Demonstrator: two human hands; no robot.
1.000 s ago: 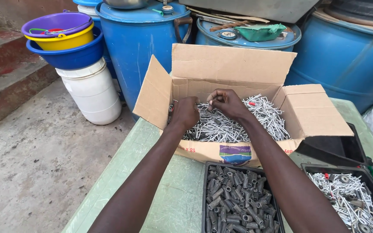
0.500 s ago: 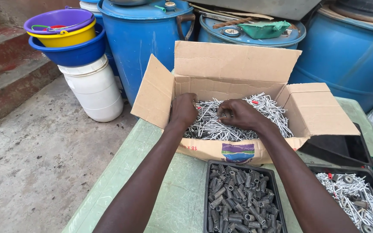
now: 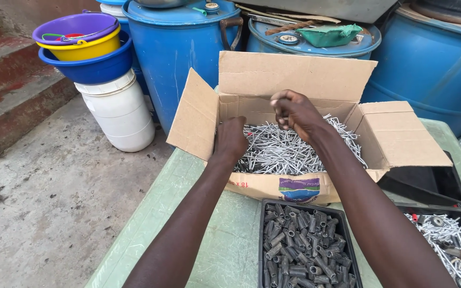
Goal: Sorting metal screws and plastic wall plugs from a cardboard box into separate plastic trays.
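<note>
Two hands work over an open cardboard box [image 3: 294, 80] of silvery metal pins [image 3: 284, 152]. From the box's centre, the left hand [image 3: 230, 140] sits at about nine o'clock, pressed down into the pile with its fingers buried among the pins; how far they spread or whether they grip anything cannot be told. The right hand [image 3: 294, 112] hovers at about twelve o'clock, raised above the heap, its fingers [image 3: 281, 106] curled narrowly together as if pinching; whether a pin sits between them cannot be made out. The pins lie just beneath this hand, filling the box floor from wall to wall.

At six o'clock from the box, touching its front wall, a black tray [image 3: 265, 234] holds dark, short cylindrical sleeves [image 3: 300, 245]. At four o'clock, a second black tray [image 3: 428, 210] holds more silvery pins mixed with small fittings. Between that tray and the box lies another black tray [image 3: 428, 184], its contents hidden.

All rest on a pale green table [image 3: 188, 213]. Beyond the box, at twelve o'clock, stand blue drums [image 3: 182, 53]; a green cloth [image 3: 329, 34] lies on one lid. At ten o'clock, a white bucket [image 3: 118, 112] carries stacked blue, yellow and purple basins [image 3: 78, 45].
</note>
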